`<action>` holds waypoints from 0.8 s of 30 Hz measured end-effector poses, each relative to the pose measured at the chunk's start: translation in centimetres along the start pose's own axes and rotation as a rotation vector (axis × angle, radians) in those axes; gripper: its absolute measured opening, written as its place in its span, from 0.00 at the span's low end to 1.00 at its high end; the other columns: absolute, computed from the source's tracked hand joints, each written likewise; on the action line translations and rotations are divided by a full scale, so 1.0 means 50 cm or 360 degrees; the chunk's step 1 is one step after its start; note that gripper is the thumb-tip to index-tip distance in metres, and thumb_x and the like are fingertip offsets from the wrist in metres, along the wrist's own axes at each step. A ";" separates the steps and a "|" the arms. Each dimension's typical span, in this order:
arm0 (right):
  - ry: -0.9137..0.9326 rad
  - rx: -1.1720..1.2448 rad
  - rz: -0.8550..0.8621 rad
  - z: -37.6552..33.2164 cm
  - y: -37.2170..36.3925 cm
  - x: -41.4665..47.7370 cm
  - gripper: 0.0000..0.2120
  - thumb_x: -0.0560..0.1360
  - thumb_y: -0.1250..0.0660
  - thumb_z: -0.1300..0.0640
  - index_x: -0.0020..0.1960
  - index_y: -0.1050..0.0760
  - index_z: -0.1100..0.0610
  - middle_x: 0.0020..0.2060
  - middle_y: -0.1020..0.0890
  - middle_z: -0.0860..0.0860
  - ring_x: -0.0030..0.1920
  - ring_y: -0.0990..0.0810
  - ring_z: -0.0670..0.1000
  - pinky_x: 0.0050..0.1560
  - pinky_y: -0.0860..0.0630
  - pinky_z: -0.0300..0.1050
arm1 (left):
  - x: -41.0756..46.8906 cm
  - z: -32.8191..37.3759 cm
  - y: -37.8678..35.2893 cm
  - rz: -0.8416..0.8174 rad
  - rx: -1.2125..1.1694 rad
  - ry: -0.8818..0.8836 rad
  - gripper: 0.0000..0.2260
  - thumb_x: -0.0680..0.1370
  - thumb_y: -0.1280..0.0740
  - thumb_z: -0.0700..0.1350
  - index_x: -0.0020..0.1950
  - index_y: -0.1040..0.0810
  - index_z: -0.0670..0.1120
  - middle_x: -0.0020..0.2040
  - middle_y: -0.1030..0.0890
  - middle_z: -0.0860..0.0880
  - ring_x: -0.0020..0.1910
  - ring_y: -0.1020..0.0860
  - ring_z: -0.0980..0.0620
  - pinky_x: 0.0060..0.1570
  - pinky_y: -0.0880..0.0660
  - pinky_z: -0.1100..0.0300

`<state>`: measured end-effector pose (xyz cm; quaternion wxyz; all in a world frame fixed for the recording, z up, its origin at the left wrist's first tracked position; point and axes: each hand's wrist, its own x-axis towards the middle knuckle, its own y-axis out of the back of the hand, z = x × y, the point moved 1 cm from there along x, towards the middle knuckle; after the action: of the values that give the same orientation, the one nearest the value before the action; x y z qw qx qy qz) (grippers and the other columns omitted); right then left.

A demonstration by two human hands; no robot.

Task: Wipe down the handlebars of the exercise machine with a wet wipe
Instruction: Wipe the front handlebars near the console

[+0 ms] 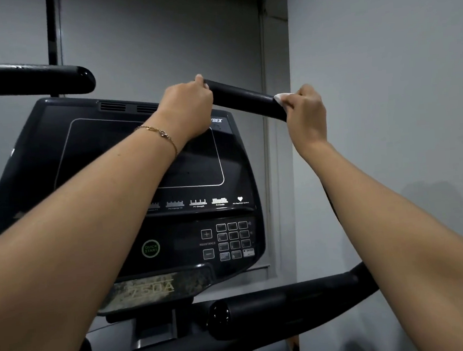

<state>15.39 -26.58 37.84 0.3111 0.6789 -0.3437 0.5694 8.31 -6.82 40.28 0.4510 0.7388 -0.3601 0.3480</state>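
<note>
Both arms raised and stretched forward to the upper right handlebar [241, 97], a black padded bar sloping down to the right in front of the console [130, 184]. Left hand [188, 106] closed over the bar's inner end, knuckles up, fingers curled around the far side, thumb hidden; thin gold bracelet [162, 135] at the wrist. Right hand [304, 113] further along the same bar, wrist bent, fingers wrapped tight around the padding with the white wet wipe [281, 98] pressed between palm and bar, only a small corner of it peeking out at the thumb side. Upper left handlebar [28, 79] untouched, well apart. Lower handlebar [281, 308] below both forearms.
</note>
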 end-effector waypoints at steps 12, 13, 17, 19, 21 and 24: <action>-0.0077 -0.0129 -0.0240 0.043 0.052 0.010 0.12 0.78 0.39 0.59 0.53 0.19 0.63 0.48 0.23 0.61 0.47 0.24 0.59 0.45 0.31 0.42 | 0.004 0.070 -0.058 0.0212 0.0034 -0.0243 0.26 0.80 0.45 0.40 0.78 0.49 0.43 0.77 0.49 0.40 0.76 0.48 0.39 0.74 0.47 0.47; -0.0075 -0.0123 -0.0257 0.047 0.056 0.003 0.12 0.77 0.38 0.58 0.51 0.19 0.64 0.48 0.23 0.60 0.47 0.24 0.58 0.45 0.31 0.43 | 0.003 0.076 -0.061 0.0223 -0.0007 -0.0221 0.26 0.80 0.45 0.40 0.77 0.48 0.43 0.77 0.49 0.40 0.76 0.48 0.39 0.74 0.47 0.47; -0.0117 -0.0099 -0.0294 0.070 0.072 -0.011 0.10 0.76 0.35 0.57 0.47 0.20 0.64 0.47 0.22 0.58 0.47 0.24 0.56 0.44 0.32 0.40 | 0.002 0.079 -0.066 0.0188 -0.0116 -0.0159 0.26 0.80 0.45 0.40 0.77 0.48 0.42 0.78 0.50 0.40 0.76 0.50 0.39 0.75 0.48 0.48; -0.0156 -0.0099 -0.0288 0.070 0.073 -0.002 0.10 0.77 0.36 0.57 0.49 0.20 0.62 0.48 0.22 0.58 0.48 0.23 0.56 0.44 0.35 0.38 | 0.005 0.081 -0.059 0.0174 -0.0135 -0.0150 0.26 0.79 0.45 0.40 0.77 0.47 0.42 0.77 0.49 0.40 0.76 0.49 0.39 0.75 0.48 0.47; -0.0122 -0.0094 -0.0347 0.070 0.078 0.001 0.11 0.76 0.35 0.54 0.49 0.19 0.61 0.45 0.23 0.56 0.46 0.24 0.54 0.45 0.34 0.38 | 0.006 0.085 -0.056 0.0161 -0.0158 -0.0135 0.26 0.79 0.44 0.40 0.77 0.46 0.42 0.77 0.48 0.40 0.76 0.48 0.39 0.75 0.47 0.47; -0.0115 -0.0064 -0.0523 0.089 0.096 -0.002 0.12 0.73 0.31 0.51 0.46 0.18 0.60 0.42 0.22 0.53 0.44 0.23 0.52 0.45 0.30 0.40 | 0.008 0.087 -0.053 0.0171 -0.0192 -0.0110 0.25 0.79 0.44 0.40 0.77 0.44 0.42 0.77 0.47 0.40 0.76 0.48 0.39 0.75 0.47 0.47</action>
<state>13.93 -32.95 37.16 0.4010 0.7396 -0.2504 0.4791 11.56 -10.00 37.98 0.4625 0.7015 -0.4350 0.3238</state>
